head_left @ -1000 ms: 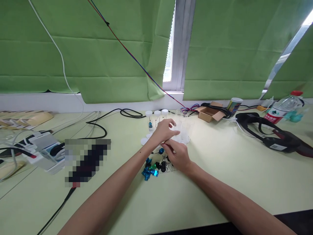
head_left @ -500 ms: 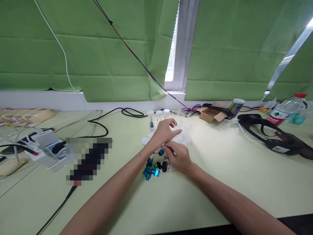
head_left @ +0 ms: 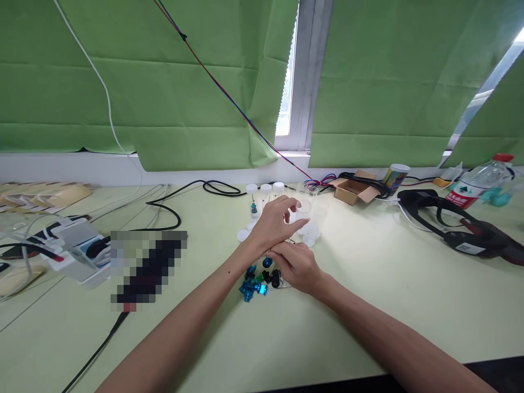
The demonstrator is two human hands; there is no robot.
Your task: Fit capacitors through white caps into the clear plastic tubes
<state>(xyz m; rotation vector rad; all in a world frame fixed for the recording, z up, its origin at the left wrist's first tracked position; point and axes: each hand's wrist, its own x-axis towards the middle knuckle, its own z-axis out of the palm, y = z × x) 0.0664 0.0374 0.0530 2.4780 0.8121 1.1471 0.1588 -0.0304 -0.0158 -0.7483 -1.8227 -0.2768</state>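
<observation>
My left hand [head_left: 276, 218] is curled above the small parts. Its thumb and forefinger are apart, with a clear plastic jar [head_left: 303, 209] between their tips. My right hand [head_left: 297, 265] crosses just below the left wrist, fingers pinched together. What they grip is mostly hidden; a thin metal bit shows above the knuckles. Close under those fingertips is a blue round part [head_left: 267, 262]. Blue parts [head_left: 249, 289], black parts [head_left: 275, 278] and a green one [head_left: 258, 278] lie in a heap with thin metal pins. Round white caps [head_left: 310, 234] lie behind the hands.
White-capped vials [head_left: 251, 199] stand at the back, one with a blue part inside. Farther right are clear jars [head_left: 313, 192], a small open cardboard box [head_left: 355, 188], a black headset [head_left: 454, 224] and a bottle [head_left: 478, 180]. Cables and a white device [head_left: 79, 245] lie left.
My left hand has shifted slightly right, and the jar's rim shows more clearly. My right fingers have moved slightly left and down. The blue round part below them sits lower.
</observation>
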